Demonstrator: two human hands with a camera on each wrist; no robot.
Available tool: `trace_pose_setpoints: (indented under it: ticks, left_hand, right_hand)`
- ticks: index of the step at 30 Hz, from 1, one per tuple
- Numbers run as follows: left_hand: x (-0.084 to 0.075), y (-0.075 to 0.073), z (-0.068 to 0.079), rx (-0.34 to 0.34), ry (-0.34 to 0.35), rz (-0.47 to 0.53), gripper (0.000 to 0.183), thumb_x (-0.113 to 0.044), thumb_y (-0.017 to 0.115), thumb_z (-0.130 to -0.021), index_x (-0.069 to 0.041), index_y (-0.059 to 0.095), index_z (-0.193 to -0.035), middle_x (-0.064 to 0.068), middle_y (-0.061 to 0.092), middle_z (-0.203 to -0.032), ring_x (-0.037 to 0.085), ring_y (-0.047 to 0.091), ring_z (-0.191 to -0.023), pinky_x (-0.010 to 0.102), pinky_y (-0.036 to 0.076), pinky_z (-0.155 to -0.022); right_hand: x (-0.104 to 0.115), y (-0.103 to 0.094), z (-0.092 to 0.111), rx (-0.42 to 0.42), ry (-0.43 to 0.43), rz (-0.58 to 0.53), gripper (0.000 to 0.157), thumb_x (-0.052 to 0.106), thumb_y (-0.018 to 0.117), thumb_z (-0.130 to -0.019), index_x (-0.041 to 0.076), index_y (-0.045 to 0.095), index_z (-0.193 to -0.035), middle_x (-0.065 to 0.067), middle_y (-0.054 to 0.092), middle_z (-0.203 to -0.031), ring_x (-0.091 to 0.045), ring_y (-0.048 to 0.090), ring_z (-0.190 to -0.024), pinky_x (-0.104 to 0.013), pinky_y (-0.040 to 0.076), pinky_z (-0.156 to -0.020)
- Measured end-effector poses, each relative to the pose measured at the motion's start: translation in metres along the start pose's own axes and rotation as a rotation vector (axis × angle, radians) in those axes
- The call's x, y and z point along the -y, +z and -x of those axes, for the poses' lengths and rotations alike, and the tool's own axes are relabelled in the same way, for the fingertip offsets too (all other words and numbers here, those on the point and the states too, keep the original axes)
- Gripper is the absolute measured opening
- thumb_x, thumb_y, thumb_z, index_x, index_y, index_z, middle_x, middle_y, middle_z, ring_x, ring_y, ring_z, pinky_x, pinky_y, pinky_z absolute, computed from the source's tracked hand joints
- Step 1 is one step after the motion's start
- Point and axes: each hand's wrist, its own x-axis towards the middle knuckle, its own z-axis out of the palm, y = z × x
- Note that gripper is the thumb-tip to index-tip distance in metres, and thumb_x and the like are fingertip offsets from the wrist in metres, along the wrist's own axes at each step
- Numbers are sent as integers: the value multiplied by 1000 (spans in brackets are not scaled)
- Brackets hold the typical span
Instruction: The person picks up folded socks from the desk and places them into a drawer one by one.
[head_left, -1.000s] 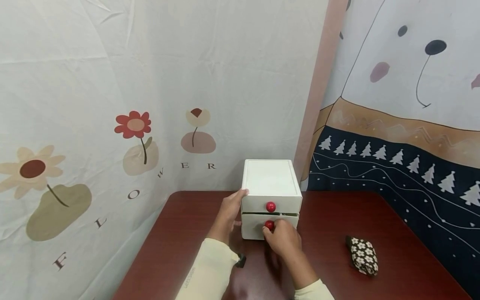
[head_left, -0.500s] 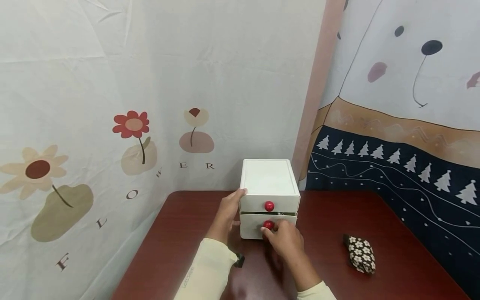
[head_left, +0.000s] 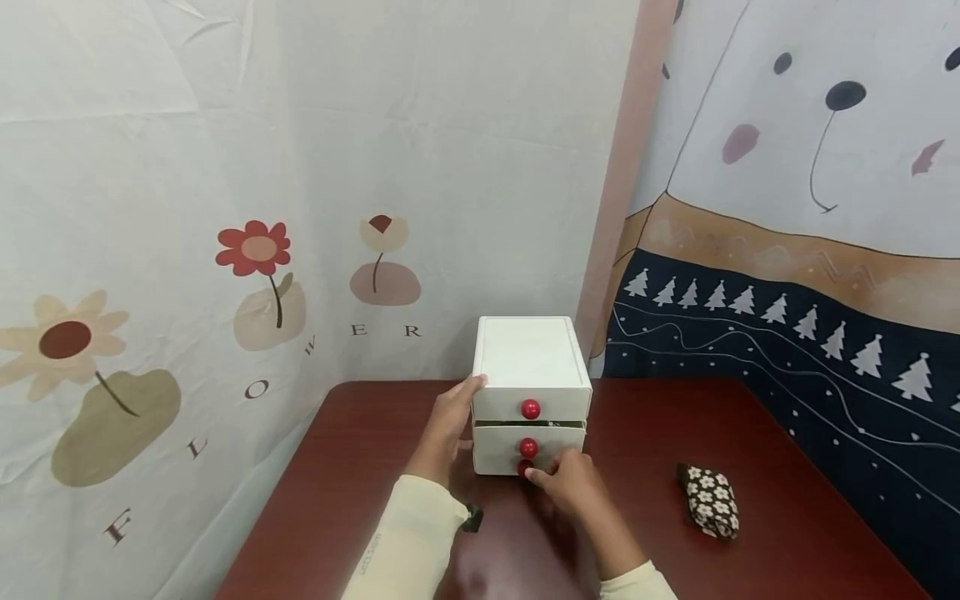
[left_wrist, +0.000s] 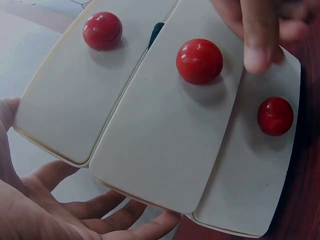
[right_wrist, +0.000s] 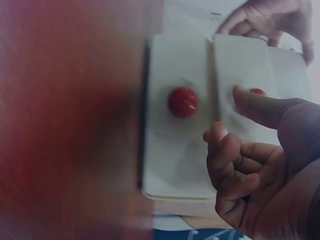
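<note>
A small white drawer cabinet [head_left: 531, 350] with red knobs stands on the table. Its middle drawer [left_wrist: 155, 125] juts out past the top and bottom ones, and a dark green textured bit [left_wrist: 156, 34] shows in the gap above it. My left hand [head_left: 448, 421] braces the cabinet's left side, its thumb at the upper front corner and fingers spread along the side. Before the lower drawers is my right hand [head_left: 576, 485], thumb extended and fingers loosely bent, holding nothing. It is close to the bottom knob [left_wrist: 275, 116], beneath the middle knob [left_wrist: 199, 61].
On the dark red table [head_left: 637, 533], a dark pouch-like item [head_left: 709, 501] with white flowers lies to the right. Behind the table hang a pale flower-print cloth [head_left: 450, 167] and a bear-print cloth [head_left: 795, 292]. The table's back edge lies just behind the cabinet.
My right hand has let go of the middle drawer's knob and moved slightly down, so the bottom knob now shows. The left hand stays at the cabinet's side. The head view has shifted slightly right.
</note>
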Motion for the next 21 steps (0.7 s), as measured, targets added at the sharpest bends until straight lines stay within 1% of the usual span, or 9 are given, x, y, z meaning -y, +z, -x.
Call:
trace_pose_setpoints:
  ticks: [2,5,10,15,21]
  left_hand:
    - [0,0,0,3,2,3,75,-64,66,-98,-26,56,-162,17,46,-172,47,42,-157,81,47,-107]
    - [0,-1,0,4,5,7,74,-63,66,-98,-26,56,-161,17,46,-172,47,42,-157,81,47,-107]
    - [0,0,0,-7,8,3,73,-63,66,-98,-25,58,-160,18,49,-169,47,45,-154,80,48,-105]
    - [-1,2,1,-5,1,7,72,-63,66,-98,-24,59,-159,18,50,-168,47,45,-154,80,48,-106]
    - [-1,2,0,-13,-5,17,73,-63,66,-98,-24,59,-160,16,48,-170,46,43,-156,81,47,-107]
  right_hand:
    - [-2,7,-2,32,12,-45,45,32,83,-97,11,62,-64,-3,60,-56,-16,57,-52,-30,43,-49]
    - [-4,16,-6,63,35,-119,42,31,79,-100,7,66,-69,-6,64,-56,-14,58,-43,-29,45,-46]
    - [-5,29,-10,84,41,-211,39,28,75,-103,-2,71,-79,-9,67,-57,-9,53,-37,-26,43,-42]
    - [-6,41,-14,57,64,-238,38,25,72,-104,-2,71,-78,-5,65,-53,-7,48,-35,-25,42,-41]
    - [-5,48,-18,15,81,-235,34,24,71,-104,0,72,-78,-2,64,-51,-6,48,-34,-25,44,-41]
